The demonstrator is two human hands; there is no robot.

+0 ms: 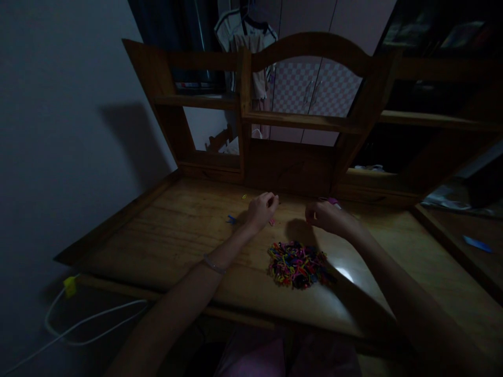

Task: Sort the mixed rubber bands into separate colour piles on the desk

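A heap of small colourful elastic hair ties (297, 264) lies on the wooden desk (157, 230), in pink, yellow, red, blue and black. Beyond its left side, my left hand (262, 209) hovers over the desk with curled fingers pinched together. My right hand (323, 215) is held to the right, beyond the heap, its fingers closed as well. What either hand grips is too small and dark to make out. Close to my left hand are a few blue ties (231, 219) and a pink one (272, 222). A yellow tie (244, 197) lies farther back.
A wooden shelf unit (291, 121) rises along the desk's back edge. Behind my right hand is a small purple object (333, 201). A white cable (94, 327) with a yellow tag (69, 287) hangs at the front left. The wall (78, 157) borders the left side.
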